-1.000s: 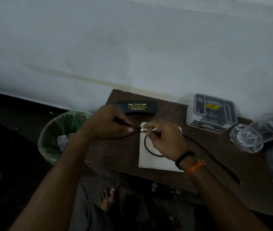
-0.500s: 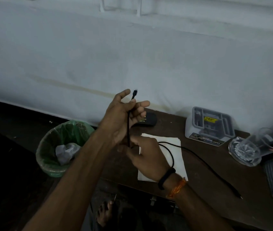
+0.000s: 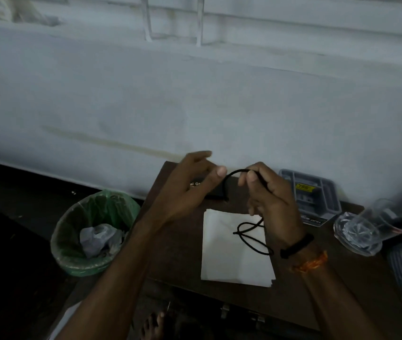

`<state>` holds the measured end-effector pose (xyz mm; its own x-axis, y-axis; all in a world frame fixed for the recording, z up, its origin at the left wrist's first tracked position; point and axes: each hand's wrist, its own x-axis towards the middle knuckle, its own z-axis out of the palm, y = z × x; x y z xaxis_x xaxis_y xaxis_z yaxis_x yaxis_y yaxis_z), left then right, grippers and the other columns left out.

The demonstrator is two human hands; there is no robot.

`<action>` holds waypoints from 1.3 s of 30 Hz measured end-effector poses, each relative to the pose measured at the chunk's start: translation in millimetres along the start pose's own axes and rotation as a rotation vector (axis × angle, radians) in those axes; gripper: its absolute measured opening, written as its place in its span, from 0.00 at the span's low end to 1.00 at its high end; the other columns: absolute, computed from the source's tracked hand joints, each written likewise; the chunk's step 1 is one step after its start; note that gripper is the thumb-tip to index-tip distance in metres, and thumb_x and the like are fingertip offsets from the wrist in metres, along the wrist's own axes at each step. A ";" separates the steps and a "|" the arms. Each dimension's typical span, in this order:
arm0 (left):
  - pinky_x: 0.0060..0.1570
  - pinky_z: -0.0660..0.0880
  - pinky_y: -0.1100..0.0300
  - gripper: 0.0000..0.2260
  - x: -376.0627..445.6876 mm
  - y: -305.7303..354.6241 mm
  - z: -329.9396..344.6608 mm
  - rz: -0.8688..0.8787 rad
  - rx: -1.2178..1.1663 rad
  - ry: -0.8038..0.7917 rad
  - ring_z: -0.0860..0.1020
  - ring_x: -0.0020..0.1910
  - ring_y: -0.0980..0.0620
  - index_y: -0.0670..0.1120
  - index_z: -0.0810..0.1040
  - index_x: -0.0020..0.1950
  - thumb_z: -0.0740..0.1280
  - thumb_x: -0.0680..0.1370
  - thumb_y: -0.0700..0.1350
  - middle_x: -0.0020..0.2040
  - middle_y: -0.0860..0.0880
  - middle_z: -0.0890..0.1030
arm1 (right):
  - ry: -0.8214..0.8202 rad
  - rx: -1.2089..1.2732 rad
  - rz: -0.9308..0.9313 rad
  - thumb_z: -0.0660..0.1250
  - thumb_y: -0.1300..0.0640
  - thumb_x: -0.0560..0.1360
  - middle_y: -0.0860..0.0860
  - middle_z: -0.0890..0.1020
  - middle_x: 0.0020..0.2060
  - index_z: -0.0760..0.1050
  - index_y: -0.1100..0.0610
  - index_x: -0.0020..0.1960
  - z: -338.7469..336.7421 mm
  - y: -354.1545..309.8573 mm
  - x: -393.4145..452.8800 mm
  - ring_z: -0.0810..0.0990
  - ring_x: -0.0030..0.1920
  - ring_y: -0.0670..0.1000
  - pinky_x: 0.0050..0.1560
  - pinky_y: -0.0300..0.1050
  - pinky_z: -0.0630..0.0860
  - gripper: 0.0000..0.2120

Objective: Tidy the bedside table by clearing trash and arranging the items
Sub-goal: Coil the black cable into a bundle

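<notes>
A thin black cable [image 3: 249, 233] is held up over the dark wooden bedside table [image 3: 178, 256]. My left hand [image 3: 190, 190] pinches one end of an arch of it, and my right hand [image 3: 268, 200] grips the other side. Loops of the cable hang down onto a white folded paper [image 3: 229, 263] lying flat on the table. A black spectacle case [image 3: 209, 190] with gold lettering sits behind my left hand, mostly hidden by it.
A green-lined bin [image 3: 94, 231] with crumpled trash stands on the floor left of the table. A grey plastic box [image 3: 315, 195] sits at the back right, with a glass ashtray [image 3: 357, 234] and a drinking glass [image 3: 388, 219] beside it. A white wall rises behind.
The cable was lifted off the table and drawn in, so its long tail on the right is gone. My hands now hold an arch between them, loops hanging on the paper.
</notes>
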<state>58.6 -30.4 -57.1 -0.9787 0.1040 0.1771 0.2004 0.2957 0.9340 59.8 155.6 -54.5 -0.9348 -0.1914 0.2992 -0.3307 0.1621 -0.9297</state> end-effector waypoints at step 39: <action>0.66 0.73 0.53 0.12 24.1 1.0 66.1 -0.009 -0.624 -0.006 0.79 0.63 0.47 0.37 0.74 0.63 0.58 0.81 0.31 0.60 0.42 0.82 | -0.106 -0.735 -0.021 0.65 0.57 0.77 0.46 0.78 0.30 0.76 0.52 0.38 -33.2 13.7 -16.0 0.76 0.31 0.44 0.33 0.42 0.73 0.09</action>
<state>38.2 35.1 -72.4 -0.9796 0.1104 0.1679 0.1260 -0.3133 0.9413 66.0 193.0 -64.9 -0.9219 -0.2885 0.2585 -0.3850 0.7563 -0.5289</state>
